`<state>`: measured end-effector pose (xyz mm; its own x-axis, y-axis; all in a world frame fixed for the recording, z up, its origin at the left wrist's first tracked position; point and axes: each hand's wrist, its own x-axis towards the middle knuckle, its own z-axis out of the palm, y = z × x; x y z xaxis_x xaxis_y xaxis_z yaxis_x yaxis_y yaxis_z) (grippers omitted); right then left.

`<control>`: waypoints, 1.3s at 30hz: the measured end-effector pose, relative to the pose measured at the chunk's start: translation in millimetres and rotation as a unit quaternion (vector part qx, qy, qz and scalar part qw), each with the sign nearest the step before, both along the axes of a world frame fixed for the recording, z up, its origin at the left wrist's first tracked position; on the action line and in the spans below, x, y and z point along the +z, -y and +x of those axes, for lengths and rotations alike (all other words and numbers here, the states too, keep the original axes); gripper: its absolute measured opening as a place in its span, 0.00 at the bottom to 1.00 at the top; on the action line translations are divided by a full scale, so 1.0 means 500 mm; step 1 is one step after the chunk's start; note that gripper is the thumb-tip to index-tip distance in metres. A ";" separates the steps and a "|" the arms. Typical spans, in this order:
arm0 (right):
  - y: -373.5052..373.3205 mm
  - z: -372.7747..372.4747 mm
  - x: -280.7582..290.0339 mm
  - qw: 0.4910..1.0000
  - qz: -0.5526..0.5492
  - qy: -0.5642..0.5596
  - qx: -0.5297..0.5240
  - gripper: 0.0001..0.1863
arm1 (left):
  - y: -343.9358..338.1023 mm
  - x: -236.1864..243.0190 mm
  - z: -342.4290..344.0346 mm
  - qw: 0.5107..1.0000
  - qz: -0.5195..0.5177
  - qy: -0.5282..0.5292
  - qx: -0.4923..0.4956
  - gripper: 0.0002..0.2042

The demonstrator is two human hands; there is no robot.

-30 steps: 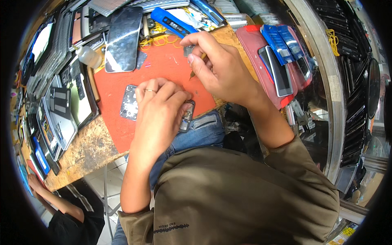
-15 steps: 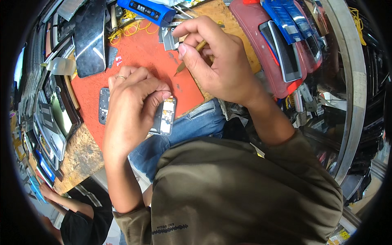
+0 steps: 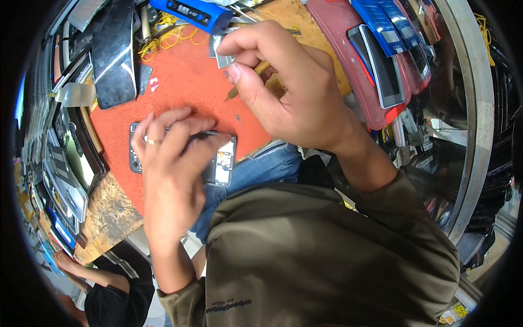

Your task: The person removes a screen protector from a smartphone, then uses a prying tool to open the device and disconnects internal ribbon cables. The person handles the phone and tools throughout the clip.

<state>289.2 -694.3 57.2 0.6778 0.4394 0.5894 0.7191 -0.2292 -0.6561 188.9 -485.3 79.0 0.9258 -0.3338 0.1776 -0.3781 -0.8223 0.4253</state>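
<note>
A phone (image 3: 224,166) with its back off lies on the orange-red mat (image 3: 185,76), its inner parts showing at both ends. Over its middle is my left hand (image 3: 177,152), fingers apart and slightly smeared by motion; it hides much of the phone, and whether the fingertips touch it is unclear. Up and to the right, my right hand (image 3: 294,90) is closed round a thin brown pointed tool (image 3: 232,92). The tool's tip points down toward the mat, apart from the phone; its exact kind is hard to make out.
A blue device with a small screen (image 3: 190,13) lies at the far edge, near yellow cord (image 3: 163,41). Dark phone panels (image 3: 113,60) and a clear bottle (image 3: 76,95) stand left. Phones (image 3: 384,71) lie on a red tray (image 3: 354,82) at right. Another person (image 3: 111,289) is at lower left.
My left hand has gone from a thumb-and-finger pinch at the phone's right end to spread fingers. The phone has shifted slightly nearer me. My right hand still holds the tool.
</note>
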 end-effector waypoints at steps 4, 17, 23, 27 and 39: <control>-0.038 0.008 0.028 0.997 -0.067 -0.019 0.032 0.12 | -0.011 -0.001 -0.086 0.999 0.005 0.021 0.031 0.13; -0.215 -0.013 0.066 0.972 -0.081 0.005 0.218 0.15 | -0.122 -0.070 -0.120 0.907 -0.320 0.013 0.274 0.25; -0.220 -0.015 0.068 0.965 -0.141 -0.007 0.223 0.14 | -0.127 -0.073 -0.093 0.956 -0.217 0.035 0.194 0.28; -0.224 -0.015 0.070 0.962 -0.146 0.004 0.233 0.14 | -0.131 -0.074 -0.090 0.957 -0.219 0.051 0.185 0.25; -0.226 -0.028 0.090 0.936 -0.189 0.091 0.282 0.13 | -0.125 -0.063 -0.073 0.927 -0.317 0.010 0.201 0.26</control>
<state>274.9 -581.5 102.1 0.1776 0.8982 0.4021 0.8879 0.0299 -0.4591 152.7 -422.7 47.8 0.9471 0.2148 0.2383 -0.1079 -0.4862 0.8672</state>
